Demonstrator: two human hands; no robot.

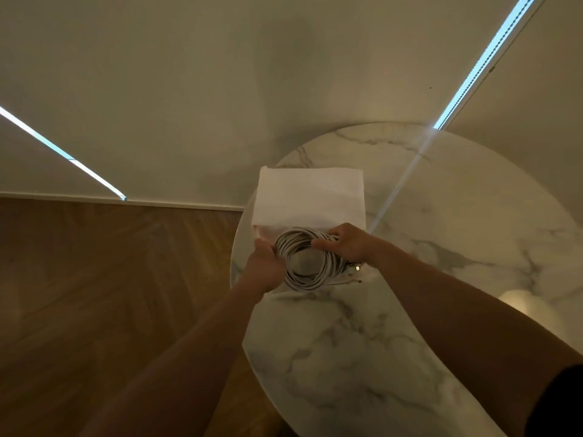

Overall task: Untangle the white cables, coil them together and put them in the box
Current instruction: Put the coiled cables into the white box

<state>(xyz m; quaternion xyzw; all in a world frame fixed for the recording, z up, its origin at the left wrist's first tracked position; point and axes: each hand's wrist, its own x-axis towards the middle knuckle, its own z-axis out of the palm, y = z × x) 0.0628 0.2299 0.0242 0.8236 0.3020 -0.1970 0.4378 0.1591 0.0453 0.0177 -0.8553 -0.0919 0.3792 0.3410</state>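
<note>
Both hands grip one round coil of white cables [304, 261], which hangs just above the round marble table [441, 234]. The left hand [263, 263] closes around the coil's left side, its thumb lying over the top of the strands and its fingers curling beneath them. The right hand [345, 246] clamps the upper right part of the ring, the thumb pressing on the inner edge and the fingers wrapping the outer edge. Between the two grips the loops lie stacked in a tidy ring with an open middle. Just below the right hand's grip, a loose cable end with a small plug [357, 268] trails out from the coil, and a few thin strands lie on the marble near it. Directly beyond the grips, on the far side of the coil, stands the white box [307, 197]; the coil's far rim overlaps its near edge, and whether the two touch cannot be told. Left of the left-hand grip, past the table's rim, lies a wooden floor [110, 279].
</note>
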